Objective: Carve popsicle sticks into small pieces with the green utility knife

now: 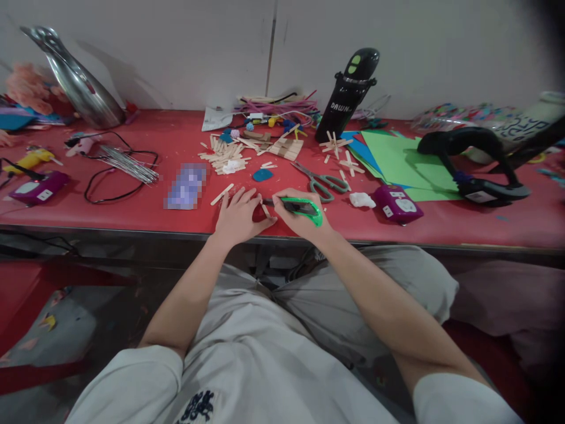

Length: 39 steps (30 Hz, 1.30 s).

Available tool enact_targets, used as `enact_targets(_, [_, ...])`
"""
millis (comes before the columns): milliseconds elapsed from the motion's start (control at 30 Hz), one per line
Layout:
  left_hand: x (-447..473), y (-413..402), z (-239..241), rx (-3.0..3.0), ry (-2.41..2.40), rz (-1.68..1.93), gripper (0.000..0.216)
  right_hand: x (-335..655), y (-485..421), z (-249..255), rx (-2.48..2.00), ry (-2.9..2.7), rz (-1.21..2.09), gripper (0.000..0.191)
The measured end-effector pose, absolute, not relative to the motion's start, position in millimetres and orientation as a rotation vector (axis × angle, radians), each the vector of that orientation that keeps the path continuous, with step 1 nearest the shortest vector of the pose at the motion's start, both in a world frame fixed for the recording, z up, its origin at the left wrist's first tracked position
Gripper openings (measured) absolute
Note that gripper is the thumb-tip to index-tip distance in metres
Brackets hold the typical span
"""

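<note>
My right hand point(296, 217) is closed around a green utility knife point(304, 207), its tip pointing left at a small wooden craft stick point(265, 211) on the red table point(176, 147). My left hand point(238, 215) lies flat with fingers spread, the thumb and forefinger pressing beside that stick. Both hands rest near the table's front edge. A loose craft stick point(222, 194) lies just left of my left hand.
A pile of craft sticks point(225, 156), grey scissors point(324, 182), a blue scrap point(262, 175), green and blue paper sheets point(397, 159), a black bottle point(348, 94), a purple box point(397, 204), a black glue gun point(477, 165), wires point(123, 165) and a metal jug point(79, 82) crowd the table.
</note>
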State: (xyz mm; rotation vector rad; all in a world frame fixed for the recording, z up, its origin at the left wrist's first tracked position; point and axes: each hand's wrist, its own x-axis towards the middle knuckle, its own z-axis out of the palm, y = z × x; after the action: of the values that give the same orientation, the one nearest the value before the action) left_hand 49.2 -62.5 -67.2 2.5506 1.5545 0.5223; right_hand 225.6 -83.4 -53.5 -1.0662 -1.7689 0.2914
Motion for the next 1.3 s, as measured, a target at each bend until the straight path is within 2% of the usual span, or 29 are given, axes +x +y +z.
enact_targets(1300, [49.3,-65.5,-65.1,2.572,1.560,0.519,0.058,224.7,-88.5,-48.8,-1.089,-1.835,0.250,0.019])
